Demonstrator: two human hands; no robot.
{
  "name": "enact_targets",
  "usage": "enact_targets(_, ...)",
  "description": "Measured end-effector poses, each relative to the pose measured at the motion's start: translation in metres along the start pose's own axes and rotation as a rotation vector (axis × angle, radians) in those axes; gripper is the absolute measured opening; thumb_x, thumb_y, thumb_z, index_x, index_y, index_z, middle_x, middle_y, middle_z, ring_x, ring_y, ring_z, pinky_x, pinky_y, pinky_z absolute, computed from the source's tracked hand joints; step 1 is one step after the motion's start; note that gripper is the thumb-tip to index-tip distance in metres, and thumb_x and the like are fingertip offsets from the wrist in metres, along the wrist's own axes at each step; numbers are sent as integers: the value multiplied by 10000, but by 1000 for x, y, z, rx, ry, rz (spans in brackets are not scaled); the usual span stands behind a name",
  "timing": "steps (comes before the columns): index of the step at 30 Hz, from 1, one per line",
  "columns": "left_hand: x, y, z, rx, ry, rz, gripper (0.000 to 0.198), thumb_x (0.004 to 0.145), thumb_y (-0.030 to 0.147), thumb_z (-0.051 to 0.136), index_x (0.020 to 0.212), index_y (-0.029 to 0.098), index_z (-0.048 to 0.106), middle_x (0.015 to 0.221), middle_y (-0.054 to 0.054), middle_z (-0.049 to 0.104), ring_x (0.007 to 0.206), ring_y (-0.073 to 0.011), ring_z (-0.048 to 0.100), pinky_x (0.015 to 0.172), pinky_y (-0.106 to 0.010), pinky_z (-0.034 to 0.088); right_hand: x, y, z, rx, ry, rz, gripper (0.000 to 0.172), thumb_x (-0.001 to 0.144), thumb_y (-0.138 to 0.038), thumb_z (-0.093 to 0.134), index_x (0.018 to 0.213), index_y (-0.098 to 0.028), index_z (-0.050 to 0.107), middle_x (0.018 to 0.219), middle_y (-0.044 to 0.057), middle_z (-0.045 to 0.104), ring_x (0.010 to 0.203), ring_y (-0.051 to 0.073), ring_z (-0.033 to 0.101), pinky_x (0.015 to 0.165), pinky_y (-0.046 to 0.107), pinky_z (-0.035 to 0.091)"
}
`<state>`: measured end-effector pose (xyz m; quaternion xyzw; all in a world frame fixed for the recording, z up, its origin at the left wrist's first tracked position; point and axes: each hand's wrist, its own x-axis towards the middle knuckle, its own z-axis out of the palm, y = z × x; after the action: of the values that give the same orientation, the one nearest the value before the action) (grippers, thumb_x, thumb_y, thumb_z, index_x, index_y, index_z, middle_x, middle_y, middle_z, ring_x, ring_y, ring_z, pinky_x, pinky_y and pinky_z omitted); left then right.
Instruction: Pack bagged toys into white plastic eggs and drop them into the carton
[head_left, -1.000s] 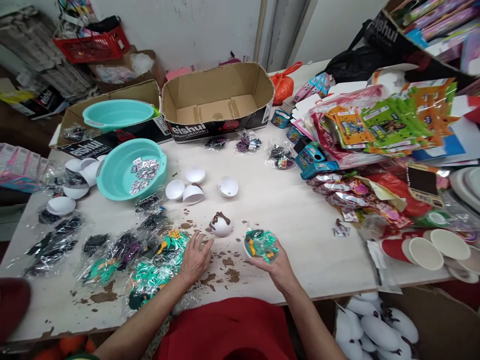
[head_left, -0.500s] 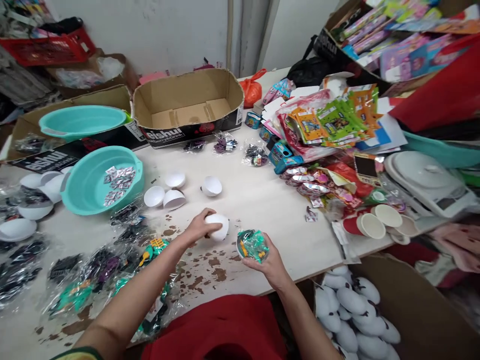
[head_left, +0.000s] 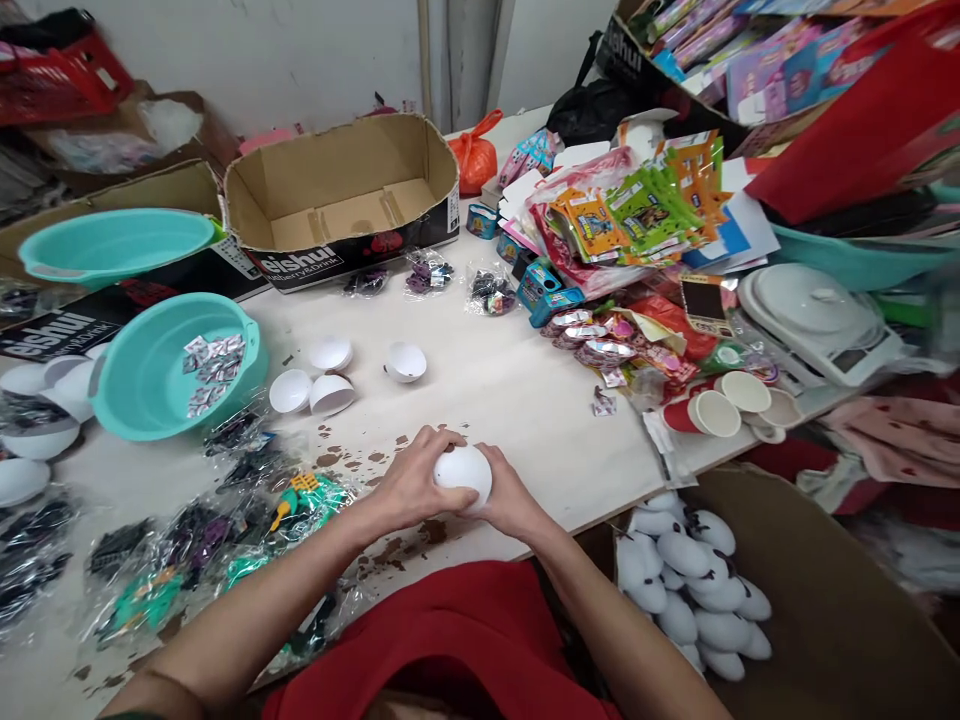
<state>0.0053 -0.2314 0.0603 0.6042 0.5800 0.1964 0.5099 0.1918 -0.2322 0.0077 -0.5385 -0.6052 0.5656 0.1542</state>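
Note:
A white plastic egg shell is gripped between my two hands above the near part of the table. My left hand wraps its left side, thumb across the front. From the right, my right hand closes round the other side, its fingers partly hidden behind the shell. Whatever is inside the shell does not show. Beyond my hands lie several empty white half shells, one of them standing apart. To the left of my forearm are clear bags of green and yellow plastic parts and dark parts.
A turquoise basin holds small silvery packets. Behind it stands an open cardboard box. Colourful packets, a white scale and paper cups crowd the right. Below the table edge, a carton holds white eggs.
The white half shell in my left hand and the half shell with bagged green parts in my right hand have come together into one egg. The view has shifted slightly right.

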Motion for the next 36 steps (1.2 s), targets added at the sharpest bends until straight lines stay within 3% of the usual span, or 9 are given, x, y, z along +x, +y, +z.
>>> enact_targets(2,4,-2,4,-36,12,-23,508,626,334,727,1099,254,563,1055,-30,519,936,-220,522,796,-338,460,0,-8,-3,-63,14,-21,723,483,-341,840,1118,-203,522,1116,76,465,984,259,521,851,413,472)
enact_targets(6,9,-9,4,-462,-40,-137,512,665,359,715,1119,240,510,954,-11,522,787,-165,533,588,-241,466,-3,-22,-18,-24,-71,-47,740,517,-247,817,1178,-190,490,1163,86,448,1075,269,492,908,407,451)
enact_targets(11,1,-9,2,-746,-13,-176,542,671,387,732,1135,251,485,924,-1,528,726,-138,525,499,-189,435,-12,-24,-34,453,-128,28,995,535,-308,856,1367,-284,310,1324,79,425,1155,248,495,950,382,428)
enact_targets(16,-10,0,3,-847,-42,-152,536,670,368,734,1131,240,492,969,-20,526,783,-148,521,532,-184,420,-17,-24,-30,794,-199,81,782,557,-318,826,1257,-215,492,1130,59,594,1005,231,556,822,322,457)
enact_targets(22,-10,5,-8,-680,-111,-55,571,650,355,764,1135,241,484,959,-3,521,808,-146,497,626,-209,429,-19,-37,-28,659,-30,66,677,507,-246,795,1146,-218,574,1035,15,615,926,208,540,763,283,448)
enact_targets(24,-9,7,-11,-571,-112,-21,572,656,350,764,1144,247,484,968,1,519,814,-147,496,652,-221,437,-22,-40,-31,613,-40,44,713,503,-243,803,1172,-232,556,1059,12,601,937,210,538,758,281,451)
enact_targets(28,-11,15,-9,-384,-16,-27,510,691,341,716,1144,243,501,1032,-23,531,894,-189,516,728,-276,466,-29,-38,-42,524,-144,-16,847,541,-307,839,1297,-247,462,1133,39,568,951,214,558,786,307,472)
enact_targets(33,-21,22,11,-156,163,25,489,666,298,691,1123,241,528,1117,-55,507,1029,-246,494,874,-369,438,-35,-36,-45,357,-24,-35,911,499,-374,874,1298,-241,458,1207,70,538,1054,261,543,868,357,476)
enact_targets(36,-28,22,18,-229,168,28,490,663,319,698,1115,238,528,1069,-52,502,978,-230,503,830,-346,447,-40,-40,-41,348,-20,-32,926,474,-389,883,1287,-244,464,1195,68,548,1057,272,548,878,368,479)
